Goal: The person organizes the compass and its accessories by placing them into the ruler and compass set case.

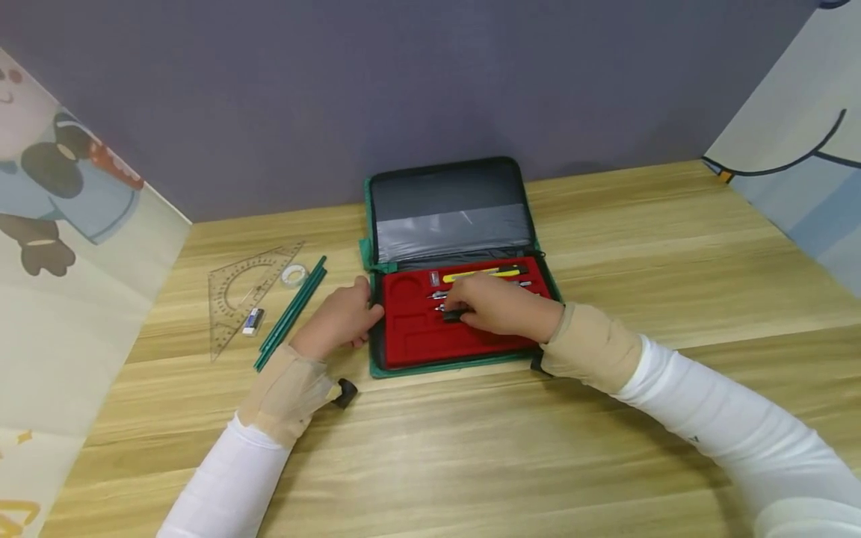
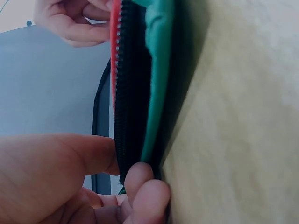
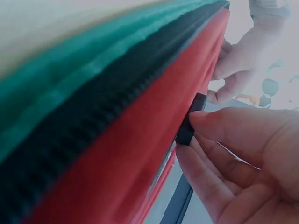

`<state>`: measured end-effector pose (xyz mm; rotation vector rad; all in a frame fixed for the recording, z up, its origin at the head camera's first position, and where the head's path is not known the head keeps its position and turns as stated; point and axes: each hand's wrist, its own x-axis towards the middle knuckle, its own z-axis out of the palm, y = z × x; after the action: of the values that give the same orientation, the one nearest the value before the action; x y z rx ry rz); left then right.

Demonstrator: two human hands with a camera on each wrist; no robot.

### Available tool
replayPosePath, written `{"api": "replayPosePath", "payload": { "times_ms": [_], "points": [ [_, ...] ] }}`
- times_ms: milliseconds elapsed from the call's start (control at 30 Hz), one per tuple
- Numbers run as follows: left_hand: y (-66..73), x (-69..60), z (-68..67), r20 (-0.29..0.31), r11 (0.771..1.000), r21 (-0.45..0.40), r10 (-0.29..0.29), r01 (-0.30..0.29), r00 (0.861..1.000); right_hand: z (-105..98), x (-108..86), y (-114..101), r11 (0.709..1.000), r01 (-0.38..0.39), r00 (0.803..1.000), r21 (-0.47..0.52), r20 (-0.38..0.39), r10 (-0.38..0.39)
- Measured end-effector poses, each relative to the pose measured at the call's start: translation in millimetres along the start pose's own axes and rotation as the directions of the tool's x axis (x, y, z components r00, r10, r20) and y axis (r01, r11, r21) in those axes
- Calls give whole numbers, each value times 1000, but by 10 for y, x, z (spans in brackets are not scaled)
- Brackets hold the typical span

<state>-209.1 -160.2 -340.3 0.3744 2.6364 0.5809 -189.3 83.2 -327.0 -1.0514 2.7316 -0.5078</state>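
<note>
An unzipped drawing-set case with a red moulded tray (image 1: 437,345) lies open in the head view, its dark lid (image 1: 444,196) raised at the back. My left hand (image 1: 339,317) holds the tray's left edge; in the left wrist view the thumb is on the zipper side (image 2: 122,116) and fingertips are at the green cover (image 2: 159,84). Over the tray, my right hand (image 1: 501,305) pinches a small black rectangular block (image 3: 185,130) between thumb and fingers. A yellow utility knife (image 1: 484,274), a small pencil sharpener (image 1: 433,278) and metal drawing instruments (image 1: 439,295) sit in the tray, partly hidden.
Left of the case lie green pencils (image 1: 291,317), a white tape-like ring (image 1: 294,275), an eraser (image 1: 252,322) and a clear set square (image 1: 225,299). A dark panel (image 1: 282,97) stands behind the wooden table (image 1: 457,463).
</note>
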Motion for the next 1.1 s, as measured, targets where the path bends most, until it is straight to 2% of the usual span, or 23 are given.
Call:
{"api": "replayPosePath", "payload": {
  "times_ms": [467,700,900,1100],
  "points": [
    [17,47,-2,-29,1000,3,-12,12,1000,43,60,25,1000,14,1000,12,-13,-14],
    [11,51,3,-19,1000,2,-21,21,1000,60,67,33,999,51,998,6,-36,-51],
    [12,62,3,-34,1000,-2,-21,21,999,75,56,35,999,39,997,23,-60,-38],
    [-2,58,5,-35,999,-1,-34,34,999,81,62,39,999,30,999,45,-46,-28]
  ]
}}
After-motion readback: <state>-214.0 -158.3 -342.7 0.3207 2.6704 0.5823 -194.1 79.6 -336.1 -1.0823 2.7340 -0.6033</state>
